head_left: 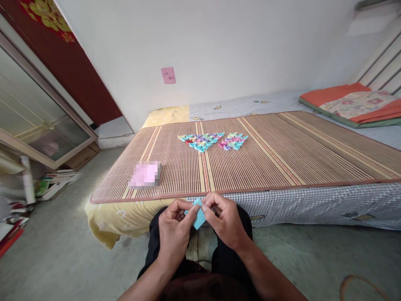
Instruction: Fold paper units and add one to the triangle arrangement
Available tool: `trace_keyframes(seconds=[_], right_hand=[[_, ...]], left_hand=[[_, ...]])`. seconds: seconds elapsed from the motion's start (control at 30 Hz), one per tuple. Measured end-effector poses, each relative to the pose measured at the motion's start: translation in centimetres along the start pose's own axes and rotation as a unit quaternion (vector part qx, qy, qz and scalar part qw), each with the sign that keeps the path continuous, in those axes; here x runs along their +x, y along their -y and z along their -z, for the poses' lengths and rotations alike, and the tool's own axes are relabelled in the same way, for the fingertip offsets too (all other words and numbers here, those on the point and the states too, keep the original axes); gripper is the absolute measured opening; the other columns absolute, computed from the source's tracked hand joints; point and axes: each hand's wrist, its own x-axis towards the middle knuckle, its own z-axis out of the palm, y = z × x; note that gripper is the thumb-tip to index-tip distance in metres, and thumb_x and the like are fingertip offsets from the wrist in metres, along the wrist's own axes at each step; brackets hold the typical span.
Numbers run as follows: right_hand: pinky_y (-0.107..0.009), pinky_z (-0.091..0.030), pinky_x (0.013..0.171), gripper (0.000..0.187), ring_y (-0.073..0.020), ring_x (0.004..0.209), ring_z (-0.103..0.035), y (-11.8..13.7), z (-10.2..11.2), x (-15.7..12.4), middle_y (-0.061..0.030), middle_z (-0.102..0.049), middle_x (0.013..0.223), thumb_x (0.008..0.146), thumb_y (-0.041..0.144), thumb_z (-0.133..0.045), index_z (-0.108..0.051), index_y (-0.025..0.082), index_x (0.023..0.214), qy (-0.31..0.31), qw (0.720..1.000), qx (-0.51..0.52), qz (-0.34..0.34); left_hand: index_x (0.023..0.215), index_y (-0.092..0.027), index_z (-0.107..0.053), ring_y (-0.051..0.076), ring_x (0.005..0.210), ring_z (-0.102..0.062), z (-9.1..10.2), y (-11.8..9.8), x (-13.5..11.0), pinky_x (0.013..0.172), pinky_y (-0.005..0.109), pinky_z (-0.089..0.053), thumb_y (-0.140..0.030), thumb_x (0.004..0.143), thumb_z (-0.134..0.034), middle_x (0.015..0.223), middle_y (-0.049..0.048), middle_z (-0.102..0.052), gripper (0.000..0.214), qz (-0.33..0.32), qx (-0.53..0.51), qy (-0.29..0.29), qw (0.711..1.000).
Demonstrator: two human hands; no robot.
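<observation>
Between my two hands, just above my knees, is a small blue piece of folded paper (198, 218). My left hand (176, 228) pinches its left side with thumb and forefinger. At its upper right edge, my right hand (224, 219) grips it the same way, thumb near the other thumb. Past the bed's edge, a group of colourful folded paper pieces (202, 141) lies in close rows on the mat. A smaller group of similar folded pieces (233, 141) sits to its right.
A striped bamboo mat (266, 154) covers the bed. On its left front lies a pink block (144, 174), blurred out. A folded orange quilt (354, 102) rests at the far right. A pink note (168, 75) is stuck to the wall. A glass-panelled door (40, 104) stands at left.
</observation>
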Motion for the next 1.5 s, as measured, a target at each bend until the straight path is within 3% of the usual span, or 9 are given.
trace_keyframes(seconds=[0.13,0.33,0.47,0.63,0.8,1.03,1.17,1.3,1.5], right_hand=[[-0.027,-0.045,0.061,0.018,-0.0145,0.067,-0.054,0.1,0.1,0.0,0.0005,-0.058,0.076,0.091,0.023,-0.062,-0.053,0.022,0.075,0.006,1.000,-0.013,0.002],[-0.027,-0.043,0.063,0.020,-0.0142,0.068,-0.053,0.7,1.2,0.3,0.0018,-0.055,0.074,0.091,0.021,-0.059,-0.050,0.022,0.074,0.067,0.996,-0.049,0.015],[-0.026,-0.041,0.062,0.019,-0.0135,0.066,-0.050,0.8,2.1,0.3,0.0028,-0.052,0.073,0.091,0.020,-0.061,-0.050,0.022,0.075,0.122,0.991,-0.047,-0.007],[-0.026,-0.040,0.061,0.022,-0.0130,0.066,-0.048,0.9,2.9,0.3,0.0033,-0.051,0.071,0.090,0.022,-0.065,-0.052,0.021,0.073,0.175,0.982,-0.034,-0.054],[-0.026,-0.042,0.063,0.019,-0.0131,0.068,-0.051,0.8,3.6,0.8,0.0028,-0.055,0.075,0.097,0.033,-0.065,-0.061,0.020,0.084,0.128,0.989,0.015,-0.076],[-0.026,-0.040,0.061,0.025,-0.0128,0.065,-0.050,0.7,3.1,0.7,0.0035,-0.055,0.069,0.095,0.037,-0.069,-0.063,0.019,0.080,0.167,0.981,-0.009,-0.098],[-0.026,-0.037,0.061,0.030,-0.0126,0.063,-0.047,0.7,2.7,0.6,0.0041,-0.050,0.066,0.098,0.037,-0.065,-0.058,0.019,0.075,0.138,0.987,-0.021,-0.074],[-0.027,-0.034,0.058,0.037,-0.0125,0.062,-0.041,0.8,2.9,0.6,0.0044,-0.042,0.066,0.101,0.039,-0.059,-0.049,0.021,0.070,0.117,0.991,-0.023,-0.055],[-0.026,-0.031,0.054,0.038,-0.0114,0.058,-0.038,0.3,3.3,0.7,0.0048,-0.043,0.063,0.097,0.042,-0.065,-0.052,0.020,0.068,0.128,0.988,-0.010,-0.082]], left_hand=[[0.069,-0.017,-0.069,0.012,0.059,-0.057,-0.1,0.1,0.2,0.056,0.020,-0.047,-0.034,0.077,-0.085,0.064,-0.0006,-0.067,0.025,0.012,-0.019,0.012,1.000],[0.099,-0.017,-0.077,0.013,0.063,-0.064,0.3,0.4,1.0,0.061,0.022,-0.051,-0.037,0.073,-0.090,0.071,0.0000,-0.073,0.035,0.081,-0.089,0.094,0.988],[0.081,-0.014,-0.078,0.015,0.066,-0.065,0.6,0.3,1.2,0.064,0.025,-0.052,-0.043,0.069,-0.093,0.073,0.0041,-0.074,0.034,0.121,-0.077,0.151,0.978],[0.071,-0.015,-0.072,0.011,0.058,-0.052,0.8,0.6,1.1,0.057,0.022,-0.041,-0.044,0.073,-0.090,0.063,-0.0006,-0.063,0.034,0.114,-0.057,0.168,0.977],[0.069,-0.016,-0.069,0.010,0.058,-0.046,0.5,1.0,1.1,0.057,0.022,-0.038,-0.041,0.071,-0.090,0.061,-0.0024,-0.059,0.033,0.145,-0.122,0.104,0.976],[0.065,-0.016,-0.067,0.012,0.060,-0.047,-0.3,1.4,0.9,0.062,0.024,-0.041,-0.042,0.069,-0.091,0.061,-0.0013,-0.059,0.036,0.181,-0.203,0.074,0.959],[0.065,-0.016,-0.067,0.011,0.059,-0.044,-0.4,1.4,0.8,0.060,0.023,-0.039,-0.043,0.071,-0.090,0.059,-0.0030,-0.054,0.036,0.167,-0.196,0.087,0.962],[0.064,-0.016,-0.066,0.010,0.056,-0.041,0.0,1.0,0.9,0.056,0.023,-0.034,-0.044,0.073,-0.089,0.057,-0.0036,-0.053,0.037,0.140,-0.126,0.130,0.973],[0.067,-0.016,-0.069,0.010,0.054,-0.043,0.3,0.8,0.9,0.054,0.023,-0.032,-0.041,0.070,-0.091,0.056,-0.0025,-0.056,0.033,0.149,-0.052,0.188,0.970]])
